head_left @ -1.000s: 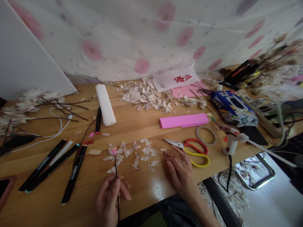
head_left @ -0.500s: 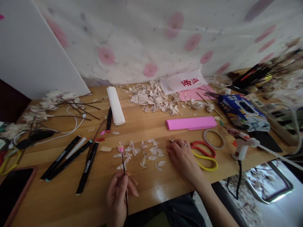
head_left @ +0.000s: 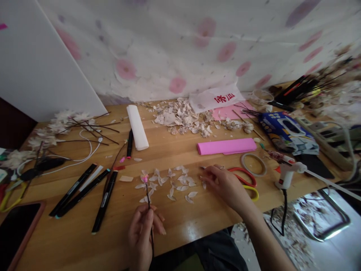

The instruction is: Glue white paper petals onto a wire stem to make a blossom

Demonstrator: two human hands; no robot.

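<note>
My left hand (head_left: 143,229) is closed round a thin dark stem (head_left: 148,195) near the front edge. The stem's upper end carries a small pink flower centre (head_left: 144,178) with pale petals about it. My right hand (head_left: 222,184) is over the wooden table, its bent fingers pinched at a small pale petal (head_left: 204,184); the contact is partly hidden. Under and beside this hand lie scissors with red and yellow handles (head_left: 254,192), their blades mostly covered. Between the hands, loose whitish petals (head_left: 182,180) are spread, several joined in small clusters.
Black markers (head_left: 105,203) and a phone (head_left: 21,229) lie to the left. Rolled pink paper (head_left: 227,146), rolled white paper (head_left: 137,127) and a petal heap (head_left: 180,116) lie further back. On the right are a tape roll (head_left: 253,164), a glue gun (head_left: 286,175) and a wipes pack (head_left: 287,131).
My right hand has lifted and turned a little, its fingers drawing together; a small petal now shows beneath its fingertips. My left hand holds the stem nearly still.
</note>
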